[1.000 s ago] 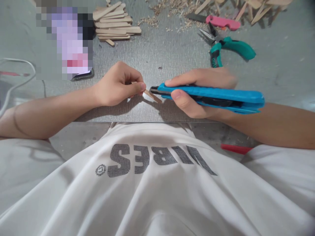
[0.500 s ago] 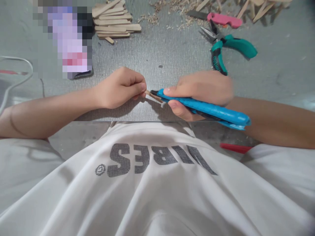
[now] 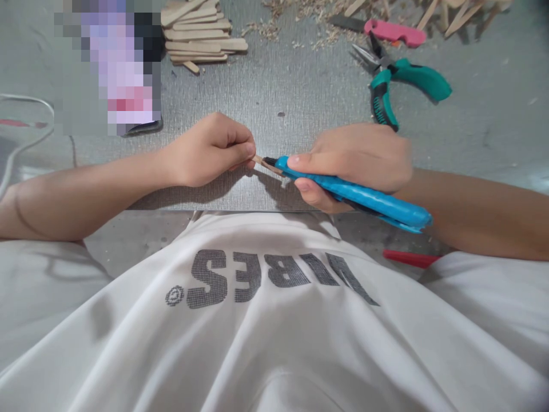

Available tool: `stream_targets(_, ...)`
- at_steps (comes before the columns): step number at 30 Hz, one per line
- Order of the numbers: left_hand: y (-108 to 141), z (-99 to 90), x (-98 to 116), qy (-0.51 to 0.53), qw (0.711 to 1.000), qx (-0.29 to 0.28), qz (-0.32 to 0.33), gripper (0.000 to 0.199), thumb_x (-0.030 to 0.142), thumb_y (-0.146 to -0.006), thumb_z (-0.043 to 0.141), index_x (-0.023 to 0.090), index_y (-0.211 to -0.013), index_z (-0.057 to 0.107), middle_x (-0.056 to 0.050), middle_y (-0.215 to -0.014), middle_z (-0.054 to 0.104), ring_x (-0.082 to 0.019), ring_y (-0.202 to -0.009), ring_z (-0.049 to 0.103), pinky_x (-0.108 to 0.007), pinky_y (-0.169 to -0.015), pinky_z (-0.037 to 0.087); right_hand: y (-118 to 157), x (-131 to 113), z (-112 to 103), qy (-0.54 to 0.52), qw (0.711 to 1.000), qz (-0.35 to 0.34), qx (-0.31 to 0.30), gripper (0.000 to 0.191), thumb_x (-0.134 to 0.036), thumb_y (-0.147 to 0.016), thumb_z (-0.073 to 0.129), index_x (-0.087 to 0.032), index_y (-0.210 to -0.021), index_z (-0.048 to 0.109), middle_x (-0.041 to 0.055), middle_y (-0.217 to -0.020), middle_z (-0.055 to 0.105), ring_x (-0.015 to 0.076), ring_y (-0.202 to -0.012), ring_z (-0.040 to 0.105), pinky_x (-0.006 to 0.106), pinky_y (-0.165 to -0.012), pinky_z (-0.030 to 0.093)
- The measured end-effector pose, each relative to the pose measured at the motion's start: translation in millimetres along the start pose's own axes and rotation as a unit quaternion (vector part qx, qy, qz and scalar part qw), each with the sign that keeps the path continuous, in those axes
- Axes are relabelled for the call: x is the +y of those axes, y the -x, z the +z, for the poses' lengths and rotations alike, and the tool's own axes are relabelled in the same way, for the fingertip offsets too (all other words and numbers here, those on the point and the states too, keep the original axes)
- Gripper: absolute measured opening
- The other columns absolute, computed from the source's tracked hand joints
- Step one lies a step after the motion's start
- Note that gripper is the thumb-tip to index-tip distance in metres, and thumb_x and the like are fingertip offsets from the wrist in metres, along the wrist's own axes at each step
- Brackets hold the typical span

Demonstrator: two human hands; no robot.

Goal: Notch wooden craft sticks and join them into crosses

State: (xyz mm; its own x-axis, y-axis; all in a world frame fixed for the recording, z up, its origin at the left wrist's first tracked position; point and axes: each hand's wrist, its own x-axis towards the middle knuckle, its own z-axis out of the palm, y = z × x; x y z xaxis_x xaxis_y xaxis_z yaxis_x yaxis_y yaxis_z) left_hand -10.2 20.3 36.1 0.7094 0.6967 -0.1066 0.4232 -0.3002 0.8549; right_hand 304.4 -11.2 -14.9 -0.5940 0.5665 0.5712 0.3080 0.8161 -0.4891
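My left hand [image 3: 214,150] is closed, pinching a thin wooden stick [image 3: 258,160] between thumb and fingers just above the table's near edge. The stick's free end points right and slightly down. My right hand [image 3: 358,159] is wrapped around a blue-handled utility knife [image 3: 364,193], thumb along its upper side. The knife's dark tip lies against the stick, close to my left fingertips; the exact cutting edge is too small to make out. Part of the handle is hidden by my right fingers.
A pile of flat wooden sticks [image 3: 201,37] lies at the back left, beside a blurred-out phone-like object [image 3: 143,128]. Behind are wood shavings [image 3: 315,28], a pink-handled knife [image 3: 394,32] and green-handled pliers [image 3: 422,79]. A white cable [image 3: 26,140] curves at far left.
The knife has shifted slightly along the stick to the right, and its rear end has dipped a little. My left hand keeps its pinch on the stick.
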Motion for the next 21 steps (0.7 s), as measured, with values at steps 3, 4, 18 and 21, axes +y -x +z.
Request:
stream_targets(3,0.3,-0.2,-0.4,0.0,1.0,-0.001,-0.003,0.029,0.024,-0.112,0.071,0.022,-0.088,0.085,-0.001,-0.068,0.07,-0.018,-0.068,0.061,-0.033,-0.065,0.044,0.3,-2.3,5.4,0.014,0.992,-0.09,0.082,0.036,-0.045,-0.105,0.084,-0.049,-0.14,0.092,-0.0031,-0.09,0.089,0.0271,-0.071,0.083,0.044,-0.064,0.067)
stream_targets(4,0.3,-0.2,-0.5,0.0,1.0,-0.001,-0.003,0.029,0.023,-0.112,0.07,0.022,-0.087,0.084,-0.002,-0.068,0.07,-0.018,-0.068,0.061,-0.033,-0.065,0.044,-0.1,-2.5,5.0,0.014,0.99,-0.106,0.093,0.04,-0.042,-0.105,0.085,-0.049,-0.144,0.091,-0.0035,-0.092,0.089,0.0266,-0.071,0.082,0.043,-0.063,0.066)
stream_targets(18,0.2,1.0,2.8,0.007,1.0,0.0,-0.022,0.032,0.016,-0.113,0.068,0.022,-0.085,0.082,-0.001,-0.07,0.07,-0.017,-0.069,0.06,-0.036,-0.069,0.043,-0.8,3.8,-14.7,0.042,0.991,0.04,-0.117,0.034,-0.075,-0.105,0.083,-0.044,-0.115,0.092,0.0021,-0.082,0.084,0.0319,-0.087,0.087,0.049,-0.084,0.078)
stream_targets(21,0.4,0.9,2.5,0.008,1.0,0.003,-0.021,0.031,0.018,-0.113,0.069,0.022,-0.084,0.082,-0.001,-0.07,0.071,-0.018,-0.07,0.062,-0.035,-0.069,0.044,0.7,7.0,-13.0,0.032,0.996,0.009,-0.088,0.028,-0.07,-0.104,0.084,-0.049,-0.12,0.093,-0.0002,-0.085,0.086,0.0303,-0.082,0.085,0.048,-0.077,0.075)
